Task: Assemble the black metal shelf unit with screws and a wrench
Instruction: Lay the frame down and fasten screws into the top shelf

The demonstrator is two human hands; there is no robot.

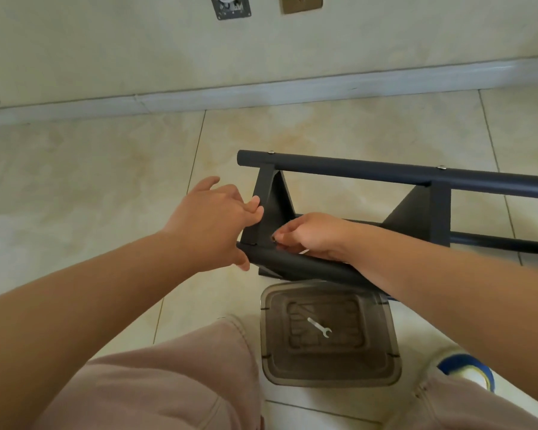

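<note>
Site: we see the black metal shelf unit (339,193) lying on its side on the tiled floor (106,181), near the wall, just beyond a clear plastic bin (330,370).
Left hand (212,218): fingers spread and mostly straight, tips touching the edge of the nearer shelf panel (272,209), thumb down by the near tube (295,265) — bracing, not clamped.
Right hand (311,234): fingers curled together at the joint of panel and near tube, seemingly pinching something small — likely a screw, but we cannot tell; it is hidden.
Wrench (319,327): loose on the bin's lid, well apart from both hands, untouched.
Handling: we judge the frame rigid and fairly light, painted steel — smooth round tubes that could roll or slip under a palm. The flat panel edges look like the better hold; steady there while a fastener starts. Any screw is tiny and easy to drop on tile.
Count, tubes: three visible.
Count, panels: two triangular shelves.
Count, seated screws: two heads on the far tube (354,169).
Count, wrenches: one.
Count, bins: one.
</note>
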